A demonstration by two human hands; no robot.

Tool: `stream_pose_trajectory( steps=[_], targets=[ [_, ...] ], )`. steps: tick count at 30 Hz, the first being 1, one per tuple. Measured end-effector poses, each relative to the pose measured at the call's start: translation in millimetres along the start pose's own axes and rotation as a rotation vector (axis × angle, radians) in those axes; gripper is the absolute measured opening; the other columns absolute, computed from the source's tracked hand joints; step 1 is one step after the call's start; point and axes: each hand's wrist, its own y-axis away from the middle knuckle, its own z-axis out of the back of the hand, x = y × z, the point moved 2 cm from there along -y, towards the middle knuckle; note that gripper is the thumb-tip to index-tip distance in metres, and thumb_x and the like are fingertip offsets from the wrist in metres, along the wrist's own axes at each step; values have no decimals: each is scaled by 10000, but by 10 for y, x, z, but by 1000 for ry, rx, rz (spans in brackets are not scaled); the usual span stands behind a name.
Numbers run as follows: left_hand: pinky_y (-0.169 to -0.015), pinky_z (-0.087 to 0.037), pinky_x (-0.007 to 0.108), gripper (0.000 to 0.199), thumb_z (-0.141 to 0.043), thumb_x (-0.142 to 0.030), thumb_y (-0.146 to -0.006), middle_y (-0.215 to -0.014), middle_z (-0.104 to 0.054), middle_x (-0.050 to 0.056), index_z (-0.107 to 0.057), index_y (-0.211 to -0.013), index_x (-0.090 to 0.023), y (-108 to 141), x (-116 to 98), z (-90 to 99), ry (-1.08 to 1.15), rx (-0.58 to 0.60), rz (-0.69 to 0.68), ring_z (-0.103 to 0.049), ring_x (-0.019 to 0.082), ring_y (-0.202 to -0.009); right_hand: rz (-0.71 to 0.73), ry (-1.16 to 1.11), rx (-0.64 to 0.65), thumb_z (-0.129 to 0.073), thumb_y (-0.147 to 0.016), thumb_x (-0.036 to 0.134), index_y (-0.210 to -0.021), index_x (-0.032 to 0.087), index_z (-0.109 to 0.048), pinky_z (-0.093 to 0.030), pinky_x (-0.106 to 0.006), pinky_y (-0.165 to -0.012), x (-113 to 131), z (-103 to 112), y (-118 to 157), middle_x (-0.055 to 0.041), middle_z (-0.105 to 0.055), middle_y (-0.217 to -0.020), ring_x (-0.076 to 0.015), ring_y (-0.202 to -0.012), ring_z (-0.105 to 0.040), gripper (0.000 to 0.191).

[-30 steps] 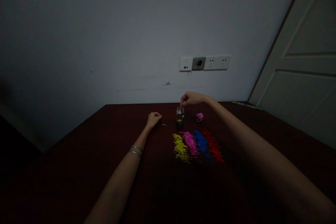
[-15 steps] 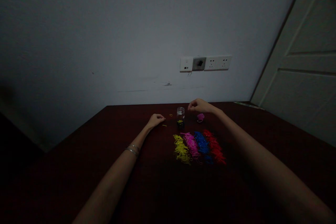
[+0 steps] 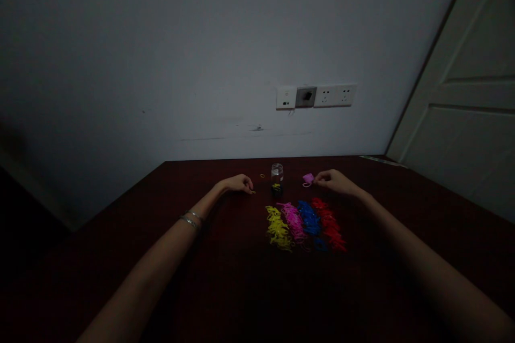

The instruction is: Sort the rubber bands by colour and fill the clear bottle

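My left hand rests on the dark red table, thumb and fingers pinched on a small yellow rubber band. To its right, a clear glass jar stands upright without a lid, with some yellow bands low inside. Another yellow band lies between that hand and the jar. On the jar's other side, the fingertips of my right hand are closed at the edge of a small pink piece with a pale loop below it. Its exact kind is too dim to make out.
Nearer me lie rows of loose bands: yellow, pink, blue and red. Behind the table rises a wall with a socket strip. A pale door stands at the right.
My right hand has moved right and down, from beside the jar's mouth to the pink piece. The left hand has shifted slightly down onto the yellow band that lay beside it.
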Motion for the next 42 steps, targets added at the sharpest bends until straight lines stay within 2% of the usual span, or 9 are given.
stream_pose_trajectory(
  steps=[3, 9, 13, 17, 20, 27, 33, 38, 42],
  targets=[
    [-496, -349, 176, 153, -711, -218, -483, -544, -607, 4, -660, -592, -123, -44, 25, -9, -21, -3, -8, -501, 95, -517, -47, -45, -70, -563, -643, 379, -745, 139, -662, -389, -246, -506, -191, 4, 62, -29, -608, -603, -136, -534, -521, 280],
    [-478, -345, 177, 133, -683, -226, -503, -531, -601, 5, -656, -580, -120, -149, 40, 32, -53, -45, 21, -485, 93, -501, -66, -27, -389, -518, -671, 451, -788, 148, -652, -389, -265, -496, -474, 19, 180, -43, -602, -592, -162, -527, -518, 352],
    [-495, -352, 190, 139, -657, -248, -554, -532, -572, 1, -639, -590, -115, -308, 70, 39, -24, -237, -50, -470, 92, -506, -105, 7, -498, -490, -691, 459, -799, 137, -652, -391, -272, -502, -558, 18, 226, -54, -597, -592, -170, -530, -519, 376],
    [-555, -376, 214, 148, -626, -256, -617, -584, -577, 14, -621, -606, -109, -473, 119, -15, -87, -473, -46, -477, 103, -555, -114, 48, -477, -489, -694, 444, -798, 146, -658, -398, -273, -520, -597, 2, 220, -51, -597, -590, -179, -556, -532, 358],
    [-582, -384, 221, 126, -618, -236, -644, -633, -588, 22, -631, -651, -111, -572, 127, -59, -123, -552, -22, -487, 110, -594, -112, 65, -461, -486, -697, 432, -785, 154, -659, -402, -278, -537, -626, -3, 206, -47, -602, -593, -183, -566, -544, 339],
    [-604, -390, 234, 127, -658, -246, -639, -649, -588, 29, -637, -669, -125, -731, 90, -79, -230, -490, -52, -504, 124, -600, -123, 95, -466, -478, -710, 413, -803, 145, -655, -399, -277, -556, -614, 12, 207, -61, -618, -647, -185, -595, -555, 335],
    [-604, -400, 212, 323, -688, -259, -644, -716, -586, 22, -607, -923, -118, -809, 152, -40, -267, -471, -14, -512, 116, -631, -107, 80, -506, -476, -701, 416, -787, 133, -664, -389, -259, -540, -620, -10, 191, -59, -622, -640, -167, -572, -543, 350],
    [-590, -392, 205, 114, -632, -212, -696, -688, -585, 26, -621, -756, -115, -876, 160, -32, -299, -378, 17, -500, 104, -606, -88, 88, -528, -479, -695, 418, -774, 124, -675, -377, -252, -532, -647, -22, 175, -50, -612, -605, -156, -547, -529, 363],
    [-581, -381, 208, 53, -617, -174, -684, -639, -574, 19, -616, -675, -122, -894, 170, -68, -310, -391, 15, -491, 105, -596, -98, 96, -519, -479, -692, 419, -775, 124, -679, -378, -254, -539, -660, -17, 165, -48, -610, -608, -154, -549, -530, 366]
  ],
)
